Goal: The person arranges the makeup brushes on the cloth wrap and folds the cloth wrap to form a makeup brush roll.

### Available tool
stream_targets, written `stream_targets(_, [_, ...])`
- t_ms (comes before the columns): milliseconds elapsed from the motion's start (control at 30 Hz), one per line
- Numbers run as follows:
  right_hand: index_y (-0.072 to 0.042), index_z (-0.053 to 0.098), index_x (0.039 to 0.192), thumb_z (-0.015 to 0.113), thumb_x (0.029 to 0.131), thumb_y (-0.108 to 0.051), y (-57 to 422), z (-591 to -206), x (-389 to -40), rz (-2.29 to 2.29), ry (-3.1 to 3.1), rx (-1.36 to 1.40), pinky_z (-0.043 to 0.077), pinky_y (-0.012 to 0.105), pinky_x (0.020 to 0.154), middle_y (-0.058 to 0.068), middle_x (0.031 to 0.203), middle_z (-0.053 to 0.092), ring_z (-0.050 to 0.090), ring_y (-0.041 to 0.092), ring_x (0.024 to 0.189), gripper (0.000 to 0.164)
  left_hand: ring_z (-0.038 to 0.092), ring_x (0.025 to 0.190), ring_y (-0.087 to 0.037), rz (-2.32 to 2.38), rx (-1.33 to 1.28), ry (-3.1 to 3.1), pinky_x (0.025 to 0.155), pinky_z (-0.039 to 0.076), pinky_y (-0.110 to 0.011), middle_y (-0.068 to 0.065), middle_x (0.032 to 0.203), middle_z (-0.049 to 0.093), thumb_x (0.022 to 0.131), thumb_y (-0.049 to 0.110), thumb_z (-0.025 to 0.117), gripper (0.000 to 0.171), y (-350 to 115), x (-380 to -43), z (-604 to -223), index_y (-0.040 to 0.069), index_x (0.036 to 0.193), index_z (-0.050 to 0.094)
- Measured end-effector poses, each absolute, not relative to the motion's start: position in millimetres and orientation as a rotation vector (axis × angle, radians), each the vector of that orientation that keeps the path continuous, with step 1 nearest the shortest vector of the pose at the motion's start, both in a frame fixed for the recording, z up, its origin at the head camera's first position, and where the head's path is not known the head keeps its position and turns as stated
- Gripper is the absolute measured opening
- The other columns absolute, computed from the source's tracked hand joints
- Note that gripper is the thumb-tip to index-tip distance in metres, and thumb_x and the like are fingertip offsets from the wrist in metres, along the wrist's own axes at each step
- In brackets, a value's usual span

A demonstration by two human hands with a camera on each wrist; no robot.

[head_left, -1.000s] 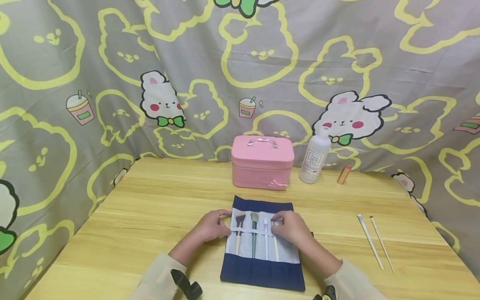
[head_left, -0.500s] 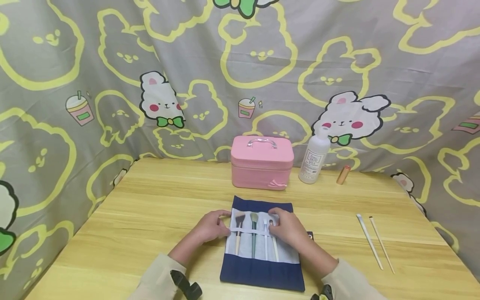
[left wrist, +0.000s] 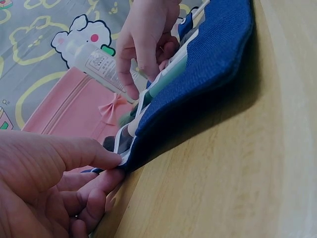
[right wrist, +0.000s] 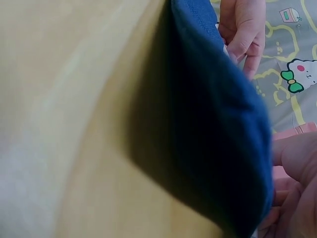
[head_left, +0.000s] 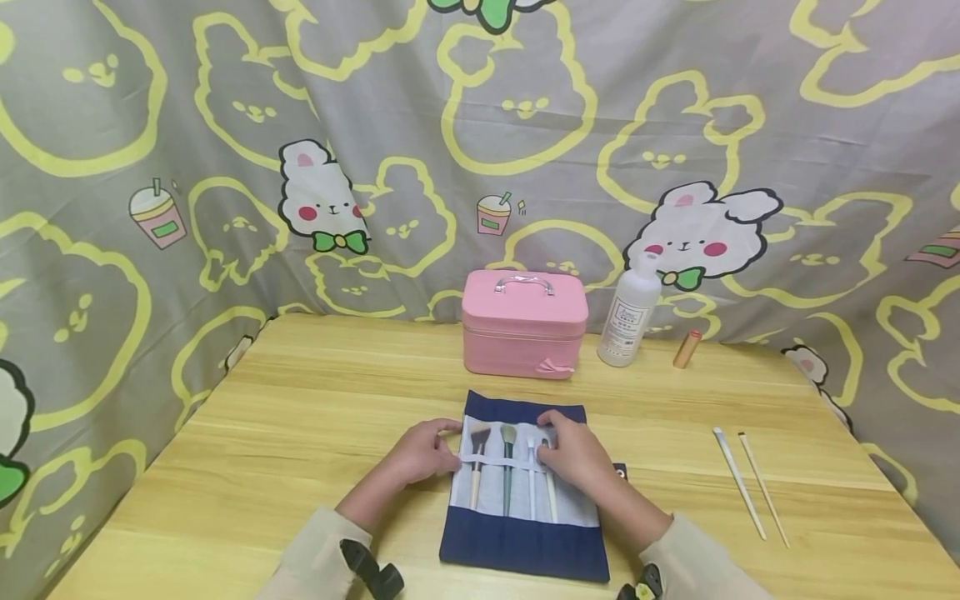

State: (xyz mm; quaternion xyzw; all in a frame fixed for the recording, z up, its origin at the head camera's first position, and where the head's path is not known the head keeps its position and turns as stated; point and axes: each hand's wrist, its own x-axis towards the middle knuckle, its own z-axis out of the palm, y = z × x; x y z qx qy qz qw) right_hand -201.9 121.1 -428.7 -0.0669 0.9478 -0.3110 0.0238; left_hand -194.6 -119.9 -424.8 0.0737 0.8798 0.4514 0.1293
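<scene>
A navy brush roll (head_left: 525,552) with a pale lining lies unrolled on the table. Several makeup brushes stand in it under a white elastic band, among them a fan-shaped dark one (head_left: 477,467), a green-handled one (head_left: 508,475) and a white one (head_left: 533,483). My left hand (head_left: 422,452) pinches the roll's left edge between thumb and fingers, clearest in the left wrist view. My right hand (head_left: 577,454) is over the rightmost brush (head_left: 552,498), near its head, thumb and forefinger apart; its other fingers are partly hidden.
A pink case (head_left: 525,333) stands behind the roll, beside a clear pump bottle (head_left: 628,321) and a gold tube (head_left: 687,350). Two slim brushes, one white (head_left: 738,483) and one tan (head_left: 765,490), lie to the right. A patterned curtain (head_left: 405,100) hangs behind the table.
My right hand has shifted slightly left and away from me over the brush heads. A tab at the roll's right edge shows more now. My left hand stays in place.
</scene>
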Motion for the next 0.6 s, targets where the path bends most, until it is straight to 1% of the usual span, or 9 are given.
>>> stream_targets(133, [-0.006,0.058,0.117,0.065,0.076,-0.010,121.6,-429.1,-203.6,-0.960,2.943,-0.201,0.032,0.028,0.044,0.000,0.054,0.047,0.044,0.014,0.047,0.042,0.050,0.053,-0.013,1.313,0.219,2.560,0.046,0.039,-0.026,-0.002,0.067,0.058,0.072,0.001,0.071,0.057,-119.7,-194.3,-425.0,0.000,0.126,0.052])
stream_targets(400, [-0.007,0.057,0.116,0.065,0.075,-0.012,122.7,-430.5,-206.2,-0.975,2.940,-0.164,0.032,0.029,0.046,0.001,0.057,0.047,0.044,0.015,0.050,0.042,0.050,0.053,-0.013,1.314,0.223,2.558,0.046,0.039,-0.026,-0.002,0.067,0.058,0.073,0.001,0.071,0.056,-120.5,-194.8,-425.6,0.000,0.126,0.052])
stream_targets(600, [-0.008,0.056,0.121,0.065,0.078,-0.014,129.0,-427.7,-205.1,-0.979,2.922,-0.216,0.033,0.029,0.047,0.001,0.057,0.046,0.042,0.014,0.050,0.044,0.050,0.053,-0.013,1.301,0.211,2.560,0.047,0.040,-0.026,-0.002,0.067,0.058,0.073,0.002,0.071,0.057,-120.1,-195.1,-425.0,0.001,0.126,0.052])
